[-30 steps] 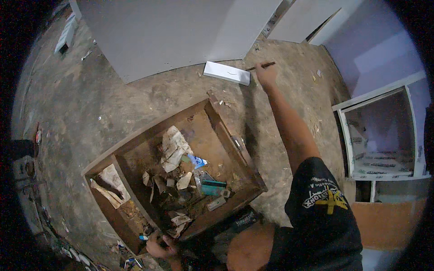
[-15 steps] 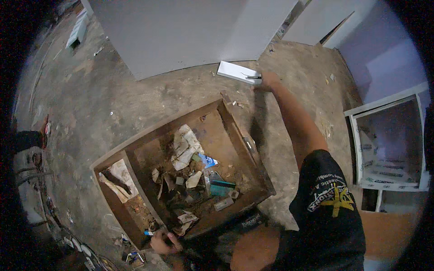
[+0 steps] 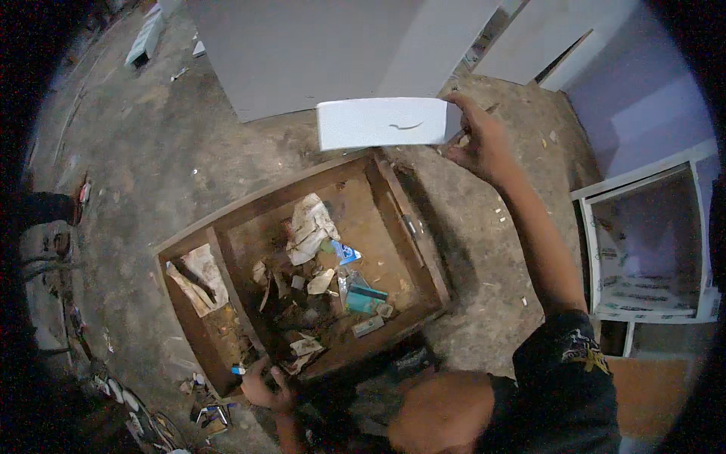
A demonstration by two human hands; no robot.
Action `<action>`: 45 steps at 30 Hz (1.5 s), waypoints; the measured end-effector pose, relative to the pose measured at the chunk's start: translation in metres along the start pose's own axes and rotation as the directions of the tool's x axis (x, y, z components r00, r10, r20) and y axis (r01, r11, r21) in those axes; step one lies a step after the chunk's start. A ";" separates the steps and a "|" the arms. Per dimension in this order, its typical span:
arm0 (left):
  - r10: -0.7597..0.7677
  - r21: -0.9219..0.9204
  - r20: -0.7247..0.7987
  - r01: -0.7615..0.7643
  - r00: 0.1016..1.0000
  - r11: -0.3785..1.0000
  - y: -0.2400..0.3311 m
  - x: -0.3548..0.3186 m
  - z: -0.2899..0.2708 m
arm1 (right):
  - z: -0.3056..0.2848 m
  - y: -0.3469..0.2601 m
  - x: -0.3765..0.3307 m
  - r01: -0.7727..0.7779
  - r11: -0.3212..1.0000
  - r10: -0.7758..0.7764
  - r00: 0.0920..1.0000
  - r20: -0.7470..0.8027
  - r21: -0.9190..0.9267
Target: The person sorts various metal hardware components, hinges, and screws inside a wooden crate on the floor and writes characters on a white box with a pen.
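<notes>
My right hand grips the right end of a white rectangular block, thumb below and fingers above. The block is held up off the floor, past the far corner of a shallow wooden drawer, and has a curved grey mark on its face. My left hand is closed over the drawer's near-left rim. Inside the drawer lie dirty crumpled paper, a blue-and-white wrapper, a teal box and dark scraps. A divider sets off a narrow left compartment holding a torn sheet.
A large grey panel stands beyond the drawer. To the right is a white frame with a see-through pane. A long white piece lies far left. Litter sits by the drawer's near-left corner. A dark-clad limb shows at the left edge.
My right hand has lifted the white block from the floor by the grey panel and brought it nearer and to the left. My left hand still holds the drawer's rim.
</notes>
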State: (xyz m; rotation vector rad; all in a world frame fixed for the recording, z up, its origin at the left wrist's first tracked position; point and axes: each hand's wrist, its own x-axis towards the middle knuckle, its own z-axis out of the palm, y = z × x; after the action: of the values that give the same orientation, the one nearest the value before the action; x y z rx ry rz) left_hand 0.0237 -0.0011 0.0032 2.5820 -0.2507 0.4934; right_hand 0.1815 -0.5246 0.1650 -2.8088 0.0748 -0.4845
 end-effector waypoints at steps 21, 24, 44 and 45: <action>-0.111 -0.678 0.563 0.534 0.819 0.505 0.029 0.064 -0.052 | 0.029 -0.230 -0.057 0.355 0.818 -0.461 0.875 0.149 0.452; -0.198 -0.783 0.527 0.563 0.826 0.264 0.020 0.040 -0.077 | 0.053 -0.298 -0.084 0.274 0.770 -0.537 0.766 0.354 0.576; -0.443 -0.973 0.179 0.093 0.878 -0.209 -0.018 0.087 -0.136 | 0.033 -0.388 -0.085 -0.342 0.063 -0.337 0.877 0.343 0.937; -0.440 -0.974 0.172 0.086 0.881 -0.209 -0.015 0.088 -0.136 | 0.033 -0.388 -0.090 -0.346 0.075 -0.364 0.864 0.349 0.935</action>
State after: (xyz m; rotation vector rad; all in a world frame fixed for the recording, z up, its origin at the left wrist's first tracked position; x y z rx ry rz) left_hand 0.0675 0.0730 0.1414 0.8199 0.0803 0.2113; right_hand 0.1086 -0.1357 0.2198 -1.3317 -0.3052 0.2622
